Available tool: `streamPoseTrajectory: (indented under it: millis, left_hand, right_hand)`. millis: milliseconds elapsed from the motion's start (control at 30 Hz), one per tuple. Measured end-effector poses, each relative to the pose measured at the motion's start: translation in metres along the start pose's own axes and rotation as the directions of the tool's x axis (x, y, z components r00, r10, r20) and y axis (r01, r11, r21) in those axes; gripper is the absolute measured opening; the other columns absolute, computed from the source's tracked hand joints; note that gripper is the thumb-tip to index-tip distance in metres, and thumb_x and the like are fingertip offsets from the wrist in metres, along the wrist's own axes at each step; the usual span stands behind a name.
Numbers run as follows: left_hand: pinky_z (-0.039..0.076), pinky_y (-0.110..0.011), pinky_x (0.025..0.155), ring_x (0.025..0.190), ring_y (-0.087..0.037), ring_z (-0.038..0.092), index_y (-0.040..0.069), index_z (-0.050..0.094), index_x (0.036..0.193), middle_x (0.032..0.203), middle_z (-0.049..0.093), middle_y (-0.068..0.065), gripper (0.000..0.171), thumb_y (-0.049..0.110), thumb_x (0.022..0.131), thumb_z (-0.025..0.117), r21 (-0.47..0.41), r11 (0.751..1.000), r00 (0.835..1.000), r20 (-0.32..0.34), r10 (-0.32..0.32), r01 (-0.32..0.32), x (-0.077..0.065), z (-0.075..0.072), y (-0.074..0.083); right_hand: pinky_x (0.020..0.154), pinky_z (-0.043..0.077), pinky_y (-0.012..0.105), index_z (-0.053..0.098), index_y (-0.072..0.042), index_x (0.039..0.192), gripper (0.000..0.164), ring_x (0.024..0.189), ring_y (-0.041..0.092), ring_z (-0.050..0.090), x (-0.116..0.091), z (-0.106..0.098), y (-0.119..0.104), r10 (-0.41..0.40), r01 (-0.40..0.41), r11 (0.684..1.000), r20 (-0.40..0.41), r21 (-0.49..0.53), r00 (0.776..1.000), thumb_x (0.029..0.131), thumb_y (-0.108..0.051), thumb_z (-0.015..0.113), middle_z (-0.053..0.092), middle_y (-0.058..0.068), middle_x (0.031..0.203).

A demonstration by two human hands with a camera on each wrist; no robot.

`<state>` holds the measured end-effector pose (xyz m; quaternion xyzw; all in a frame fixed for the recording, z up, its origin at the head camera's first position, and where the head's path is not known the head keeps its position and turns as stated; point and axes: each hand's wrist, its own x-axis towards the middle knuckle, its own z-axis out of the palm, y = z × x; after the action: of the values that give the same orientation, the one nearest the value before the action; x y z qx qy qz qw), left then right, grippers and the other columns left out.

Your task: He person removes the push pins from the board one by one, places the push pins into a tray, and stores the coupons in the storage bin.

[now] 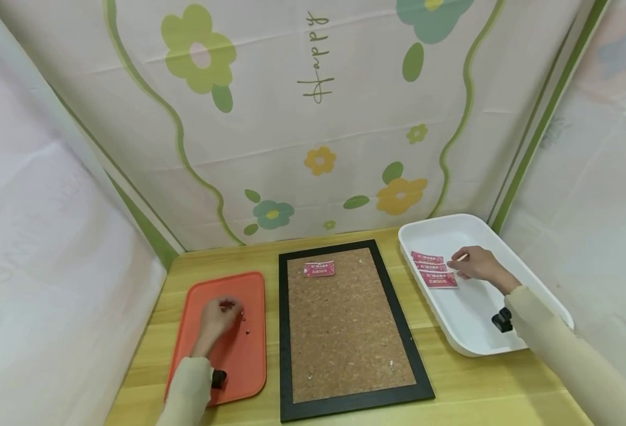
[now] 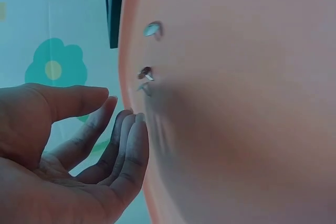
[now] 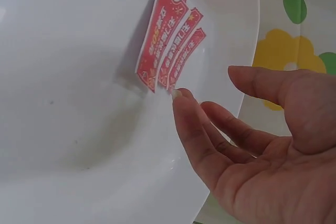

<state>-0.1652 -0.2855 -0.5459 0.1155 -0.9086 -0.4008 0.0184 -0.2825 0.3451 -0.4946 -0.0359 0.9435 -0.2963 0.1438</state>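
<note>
My left hand [image 1: 219,318] is over the orange tray [image 1: 249,378], its fingers loosely bent. In the left wrist view, thumb and index tips come close together with nothing visible between them. Three metal thumbtacks, one of them silvery [image 2: 153,29], lie on the tray just beyond the fingertips. Over the white tray [image 1: 486,343], my right hand [image 1: 477,264] has its thumb spread away from bent fingers. One fingertip is at the end of the red paper coupons [image 3: 163,38], which overlap in a small stack; whether it touches them I cannot tell.
Between the trays lies a cork board [image 1: 350,319] in a black frame. Near its top is a red coupon [image 1: 319,270]. Small shiny specks dot the cork. A wooden table [image 1: 451,390] carries everything, with a flowered cloth [image 1: 270,130] behind and at the sides.
</note>
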Motion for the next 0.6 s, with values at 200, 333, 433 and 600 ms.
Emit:
streamPoseTrajectory:
  millis: [200, 333, 433, 600]
  left_hand:
    - [0.060, -0.039, 0.076, 0.102, -0.030, 0.069, 0.004, 0.074, 0.118, 0.118, 0.072, -0.019, 0.024, 0.020, 0.104, 0.064, 0.029, 0.999, 1.000, 0.012, 0.016, -0.016, 0.004, -0.005, 0.008]
    - [0.059, -0.041, 0.079, 0.103, -0.030, 0.068, 0.005, 0.073, 0.120, 0.117, 0.072, -0.017, 0.024, 0.021, 0.104, 0.063, 0.068, 0.996, 0.999, 0.023, 0.049, -0.051, 0.010, -0.006, 0.021]
    - [0.058, -0.041, 0.079, 0.102, -0.030, 0.068, 0.006, 0.073, 0.120, 0.116, 0.072, -0.016, 0.025, 0.023, 0.104, 0.064, 0.079, 0.993, 0.996, 0.032, 0.081, -0.083, 0.017, -0.006, 0.034]
    - [0.059, -0.040, 0.079, 0.100, -0.028, 0.068, 0.005, 0.072, 0.121, 0.115, 0.072, -0.015, 0.024, 0.021, 0.104, 0.064, 0.071, 0.989, 0.990, 0.056, 0.128, -0.132, 0.026, -0.002, 0.056]
  right_hand:
    - [0.084, 0.063, 0.046, 0.055, 0.014, 0.133, 0.052, 0.096, 0.037, 0.075, 0.003, -0.003, -0.019, -0.031, 0.031, 0.998, -0.004, 0.054, 1.000, 0.106, -0.031, 0.060, 0.068, 0.035, 0.120]
    - [0.084, 0.064, 0.045, 0.056, 0.012, 0.134, 0.054, 0.098, 0.037, 0.075, 0.006, -0.003, -0.035, -0.052, 0.054, 0.996, -0.025, 0.072, 0.998, 0.106, -0.033, 0.061, 0.065, 0.035, 0.125]
    - [0.080, 0.064, 0.040, 0.056, 0.011, 0.135, 0.054, 0.095, 0.033, 0.075, 0.009, -0.003, -0.044, -0.077, 0.081, 0.993, -0.051, 0.090, 0.996, 0.105, -0.034, 0.061, 0.064, 0.034, 0.126]
    - [0.076, 0.063, 0.035, 0.058, 0.009, 0.135, 0.051, 0.090, 0.025, 0.076, 0.016, 0.004, -0.058, -0.124, 0.132, 0.983, -0.068, 0.128, 0.990, 0.106, -0.032, 0.062, 0.066, 0.034, 0.126]
